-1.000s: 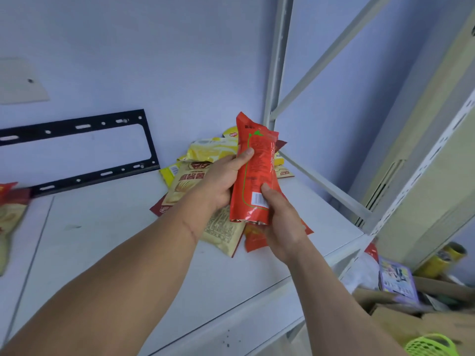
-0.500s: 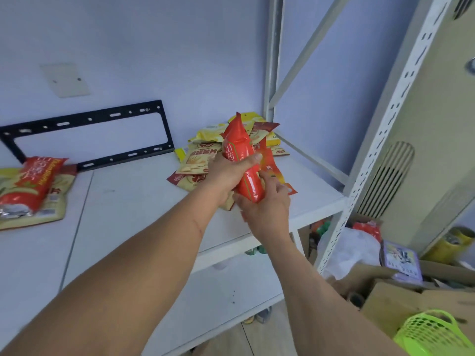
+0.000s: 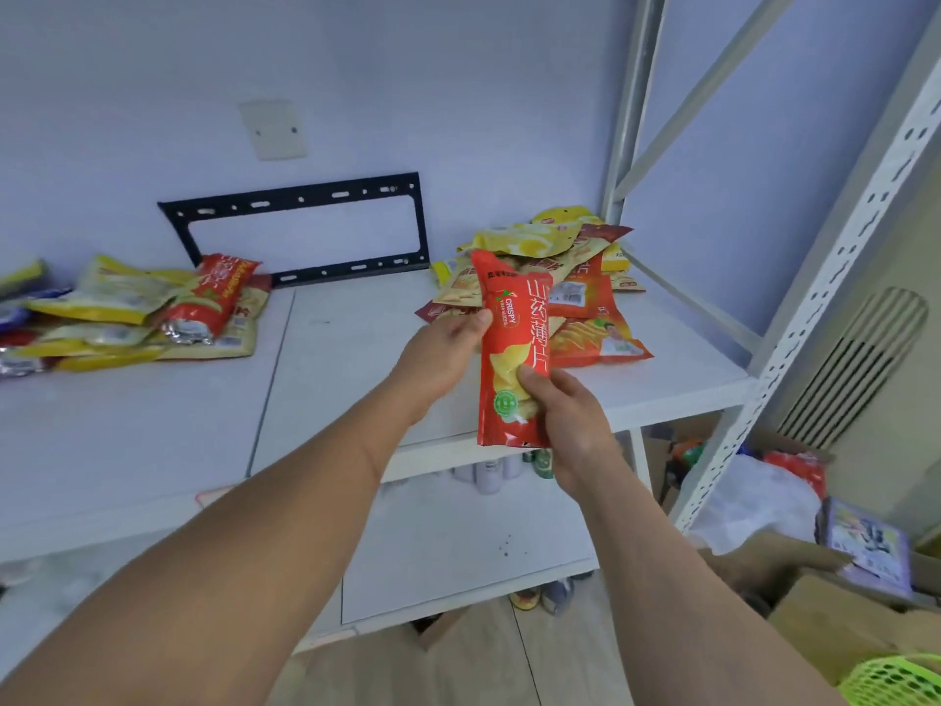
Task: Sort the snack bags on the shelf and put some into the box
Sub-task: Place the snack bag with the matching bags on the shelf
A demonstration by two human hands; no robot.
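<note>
Both hands clamp one red snack bag [image 3: 511, 349] upright at frame centre: the right hand [image 3: 570, 425] pinches its lower edge, the left hand [image 3: 440, 356] its side. Behind lies a bag pile [image 3: 570, 277] on the white shelf [image 3: 331, 389]; another heap [image 3: 153, 308] sits far left.

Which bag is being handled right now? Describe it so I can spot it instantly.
Start at the white shelf with two heaps of snack bags. In front of the right-hand heap, the red bag stands upright in the air, the left hand at its side and the right hand low down. Unlike its neighbours, it is lifted and reads "CRISPY".
</note>
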